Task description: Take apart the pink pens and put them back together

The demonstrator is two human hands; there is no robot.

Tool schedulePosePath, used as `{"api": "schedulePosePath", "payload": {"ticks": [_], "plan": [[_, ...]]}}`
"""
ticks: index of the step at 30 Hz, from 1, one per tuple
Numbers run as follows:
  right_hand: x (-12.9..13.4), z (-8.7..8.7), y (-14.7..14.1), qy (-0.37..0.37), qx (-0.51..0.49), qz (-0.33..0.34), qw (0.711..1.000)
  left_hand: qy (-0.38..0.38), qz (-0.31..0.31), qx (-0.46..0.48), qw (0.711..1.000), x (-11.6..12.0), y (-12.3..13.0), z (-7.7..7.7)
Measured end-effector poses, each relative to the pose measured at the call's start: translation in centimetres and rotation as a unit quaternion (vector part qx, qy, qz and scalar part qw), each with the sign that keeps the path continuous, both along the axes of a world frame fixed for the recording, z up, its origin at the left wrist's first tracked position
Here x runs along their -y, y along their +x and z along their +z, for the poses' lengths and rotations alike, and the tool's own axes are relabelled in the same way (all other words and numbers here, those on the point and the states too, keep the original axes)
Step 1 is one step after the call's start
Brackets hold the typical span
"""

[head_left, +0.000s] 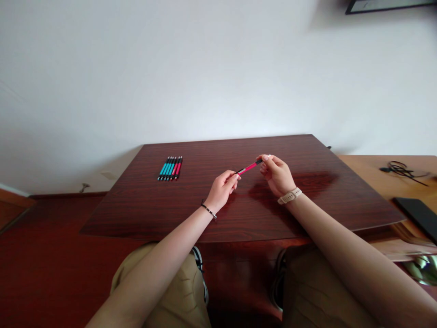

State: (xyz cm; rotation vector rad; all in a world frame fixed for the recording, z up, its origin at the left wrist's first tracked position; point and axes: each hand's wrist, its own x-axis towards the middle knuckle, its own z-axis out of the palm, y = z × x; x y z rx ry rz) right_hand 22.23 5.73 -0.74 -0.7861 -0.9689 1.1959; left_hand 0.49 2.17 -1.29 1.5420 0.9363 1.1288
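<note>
A pink and black pen [248, 168] is held slantwise above the dark wooden table [218, 228], its right end higher. My left hand [222, 187] pinches its lower left end. At the upper right end, the fingertips of my right hand [277, 173] close on the black part. Off to the left on the table lies a row of several pens [170, 168], side by side and roughly parallel. Those on the left of the row are turquoise and black, while the ones at its right side are pink and black.
A lighter wooden table [362, 166] adjoins on the right, with a coiled black cable [401, 169] and a flat black object [418, 216] on it. A white wall [205, 73] rises behind the dark table. My legs are below its front edge.
</note>
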Motion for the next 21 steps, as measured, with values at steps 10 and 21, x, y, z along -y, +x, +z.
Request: {"api": "schedulePosePath", "payload": {"ticks": [10,21], "plan": [[0.4,0.2,-0.2,-0.015,0.014,0.005,1.0,-0.033,-0.006,0.033,0.999,0.1,0.3,0.0],[1.4,0.3,-1.0,-0.018,0.061,0.086,0.994,-0.02,-0.018,-0.031,0.999,0.6,0.4,0.2]]}}
